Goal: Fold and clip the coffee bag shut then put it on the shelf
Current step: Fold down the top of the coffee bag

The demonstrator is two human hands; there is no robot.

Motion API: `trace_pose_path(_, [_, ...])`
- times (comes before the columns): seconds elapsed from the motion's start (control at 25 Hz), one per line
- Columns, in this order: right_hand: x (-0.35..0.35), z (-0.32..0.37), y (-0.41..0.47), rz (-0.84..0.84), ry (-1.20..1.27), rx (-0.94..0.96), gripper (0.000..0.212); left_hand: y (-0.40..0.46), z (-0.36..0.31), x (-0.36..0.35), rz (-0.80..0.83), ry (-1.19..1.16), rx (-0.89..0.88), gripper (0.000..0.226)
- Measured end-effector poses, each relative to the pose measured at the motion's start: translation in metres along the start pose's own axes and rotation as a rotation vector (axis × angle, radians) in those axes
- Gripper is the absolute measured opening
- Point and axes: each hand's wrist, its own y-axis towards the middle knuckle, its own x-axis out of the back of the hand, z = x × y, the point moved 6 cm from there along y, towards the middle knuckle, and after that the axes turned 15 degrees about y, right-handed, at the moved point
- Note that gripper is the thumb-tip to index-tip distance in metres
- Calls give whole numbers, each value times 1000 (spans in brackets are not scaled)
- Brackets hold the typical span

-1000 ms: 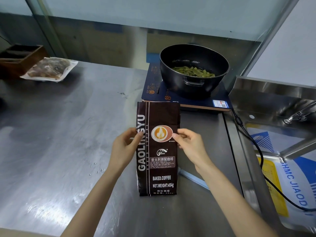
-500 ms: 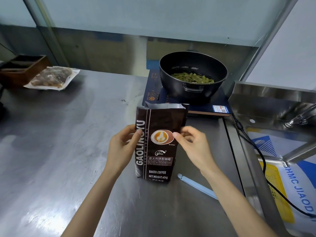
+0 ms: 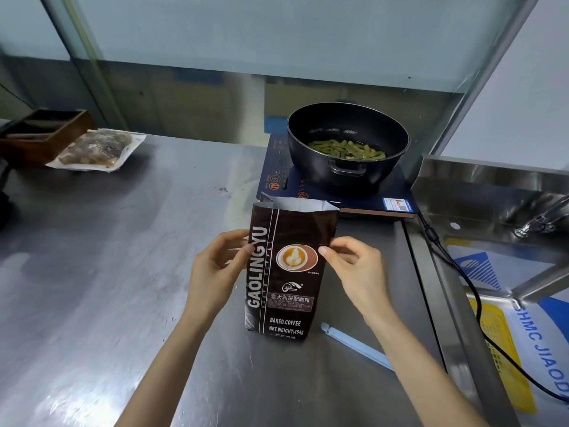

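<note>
Upright, coffee bag between left hand and right hand grips.

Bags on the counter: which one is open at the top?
The brown coffee bag, standing upright between both hands, shows its silver lining. The clear food packet far left lies flat.

The table is brushed stainless steel, dull-shiny with smeared reflections and fine scratches. The coffee bag looks like glossy dark brown film, its open top showing a matt silvery foil lining. Just right of it lies a smooth pale blue plastic clip. The pot on the far side is matt black. The box far left is dark wood, and the food packet beside it is clear glossy plastic.
</note>
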Motion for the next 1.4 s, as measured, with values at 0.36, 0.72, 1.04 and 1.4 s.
trace_pose_path(0.36, [6, 0, -4, -17, 122, -20, 19, 6, 2, -5, 121, -60, 47, 26])
trace_pose_path(0.72, [-1, 6, -1, 147, 204, 16, 26, 5, -3, -7, 132, -40, 8, 34])
trace_pose_path(1.04, [1, 15, 0, 228, 184, 94, 40, 2, -11, -11, 162, -31, -15, 31])
trace_pose_path(1.4, [6, 12, -4, 277, 218, -104, 30, -1, -13, -14, 204, -32, 20, 31])
